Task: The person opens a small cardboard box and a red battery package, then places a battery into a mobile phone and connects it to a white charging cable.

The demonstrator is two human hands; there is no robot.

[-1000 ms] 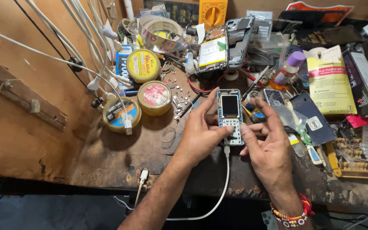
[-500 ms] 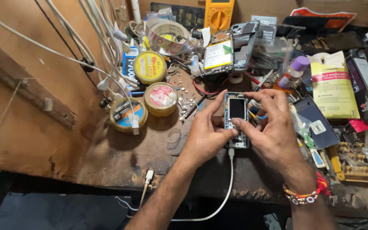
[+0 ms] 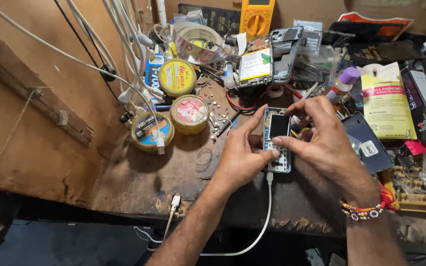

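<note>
Step in hand, my read: working on small opened keypad phone with dark screen and bare grey frame [image 3: 277, 143], lying on worn brown wooden tabletop [image 3: 139, 172], white cable [image 3: 265, 216] plugged at bottom end. My left hand [image 3: 240, 157] closes its grip on phone's left edge; right hand [image 3: 321, 143] pinches right edge near screen. Next move calls for steady hold, fine fingertip pressure. Phone's lower half hidden under fingers; parts clutter behind hard to make out.

A small keypad phone [image 3: 277, 143] lies face up just right of the frame's centre, long axis running up and down. Its dark screen fills the upper half, pale keys the lower. A white cable [image 3: 265, 216] plugs into its bottom end.
</note>
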